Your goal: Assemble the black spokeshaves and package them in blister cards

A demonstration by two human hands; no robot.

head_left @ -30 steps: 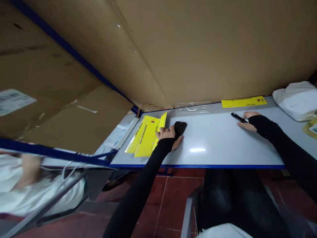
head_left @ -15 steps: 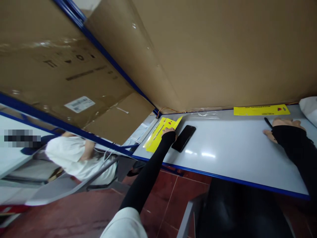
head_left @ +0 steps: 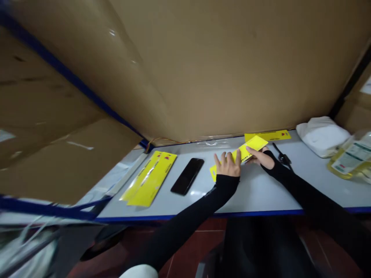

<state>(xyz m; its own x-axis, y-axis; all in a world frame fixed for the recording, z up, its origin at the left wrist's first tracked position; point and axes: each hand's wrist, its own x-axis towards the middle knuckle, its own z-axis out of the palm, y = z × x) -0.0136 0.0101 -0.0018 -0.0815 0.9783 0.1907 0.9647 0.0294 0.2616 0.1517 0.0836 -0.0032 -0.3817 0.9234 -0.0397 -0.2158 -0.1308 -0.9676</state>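
Between my two hands is a long yellow printed packet (head_left: pixel 256 143), tilted above the table. My left hand (head_left: pixel 228 165) grips its left part, fingers lying over the top face. The right hand (head_left: pixel 262 159) is closed on the other end, thumb on top and fingers under it. Two more yellow packets (head_left: pixel 150 179) lie partly overlapping on the left of the table, next to a black phone (head_left: pixel 188 176). Behind my right hand, another yellow packet (head_left: pixel 275 135) rests against the cardboard wall. A black watch-like thing with a strap (head_left: pixel 284 158) lies beside my right wrist.
The white tabletop (head_left: pixel 203 206) has a blue edge. Brown cardboard panels (head_left: pixel 217 77) enclose the back and left. On the right are a white bundle (head_left: pixel 323 136) and a clear bottle of yellow liquid (head_left: pixel 352 158). A clear plastic strip (head_left: pixel 214 143) lies along the back.
My left hand has moved right from the left packets, bringing one with it. The right hand has let go of the black watch-like thing and taken the packet's other end. The view has swung right.
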